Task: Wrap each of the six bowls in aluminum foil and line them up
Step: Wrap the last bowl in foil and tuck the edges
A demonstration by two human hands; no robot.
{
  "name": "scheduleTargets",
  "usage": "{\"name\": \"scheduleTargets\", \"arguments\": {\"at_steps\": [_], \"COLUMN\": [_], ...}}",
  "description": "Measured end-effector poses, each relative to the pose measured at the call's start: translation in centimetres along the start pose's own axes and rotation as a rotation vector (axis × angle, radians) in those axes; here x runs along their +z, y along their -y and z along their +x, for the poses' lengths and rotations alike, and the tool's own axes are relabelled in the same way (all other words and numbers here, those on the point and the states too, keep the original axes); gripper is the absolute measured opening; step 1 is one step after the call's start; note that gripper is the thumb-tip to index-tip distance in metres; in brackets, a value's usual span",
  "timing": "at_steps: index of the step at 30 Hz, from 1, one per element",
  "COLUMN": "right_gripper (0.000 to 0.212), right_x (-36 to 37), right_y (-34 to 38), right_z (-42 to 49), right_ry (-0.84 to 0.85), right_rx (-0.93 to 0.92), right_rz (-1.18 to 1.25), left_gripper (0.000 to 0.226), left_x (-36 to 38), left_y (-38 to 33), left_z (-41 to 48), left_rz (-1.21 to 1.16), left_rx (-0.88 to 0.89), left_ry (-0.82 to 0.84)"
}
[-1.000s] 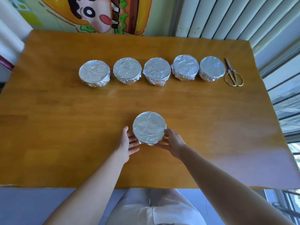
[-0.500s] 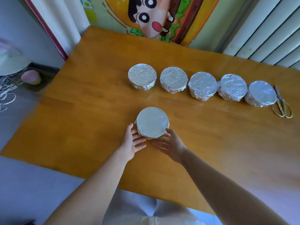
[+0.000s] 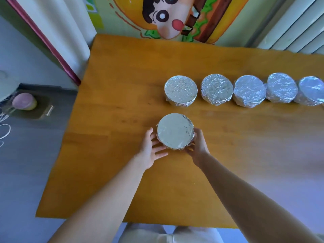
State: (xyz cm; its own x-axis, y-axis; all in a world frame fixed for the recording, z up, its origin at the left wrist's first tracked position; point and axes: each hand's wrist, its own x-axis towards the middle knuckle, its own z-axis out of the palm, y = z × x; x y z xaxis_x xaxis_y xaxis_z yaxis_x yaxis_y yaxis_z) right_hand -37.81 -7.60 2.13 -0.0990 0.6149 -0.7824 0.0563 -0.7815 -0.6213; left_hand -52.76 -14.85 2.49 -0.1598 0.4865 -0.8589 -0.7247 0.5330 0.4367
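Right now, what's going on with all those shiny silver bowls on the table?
A person is wrapping bowls in foil and lining them up. Their left hand and right hand hold a round bowl wrapped in silver aluminum foil by its sides, over the near part of the orange-brown wooden table. Farther back sits a row of five more foil-wrapped bowls. The bowl in the hands has not joined that row yet.
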Motion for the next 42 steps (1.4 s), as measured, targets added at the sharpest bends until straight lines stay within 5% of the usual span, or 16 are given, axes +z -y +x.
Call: {"name": "scheduleTargets", "arguments": {"at_steps": [13, 20, 24, 31, 42], "right_gripper": [0.034, 0.044, 0.039, 0.030, 0.025], "right_x": [8.5, 9.7, 9.0, 9.4, 9.5], "right_y": [-0.4, -0.1, 0.0, 0.3, 0.6], "right_z": [1.4, 3.0, 2.7, 2.1, 1.7], "right_ry": [0.224, -0.092, -0.078, -0.005, 0.043], "right_rx": [0.051, -0.131, -0.301, -0.155, -0.019], "right_rz": [0.047, -0.267, -0.233, -0.101, 0.033], "left_gripper": [0.034, 0.016, 0.029, 0.027, 0.067], "left_x": [-6.0, -7.1, -6.9, -6.6, -6.4], "left_y": [-6.1, -7.2, -7.1, -7.2, -6.5], "left_z": [1.6, 2.3, 2.7, 3.0, 2.9], "left_rz": [-0.069, -0.010, 0.045, 0.134, 0.436], "left_rx": [0.157, 0.107, 0.121, 0.187, 0.467], "left_ry": [-0.090, -0.076, -0.116, -0.179, -0.265]}}
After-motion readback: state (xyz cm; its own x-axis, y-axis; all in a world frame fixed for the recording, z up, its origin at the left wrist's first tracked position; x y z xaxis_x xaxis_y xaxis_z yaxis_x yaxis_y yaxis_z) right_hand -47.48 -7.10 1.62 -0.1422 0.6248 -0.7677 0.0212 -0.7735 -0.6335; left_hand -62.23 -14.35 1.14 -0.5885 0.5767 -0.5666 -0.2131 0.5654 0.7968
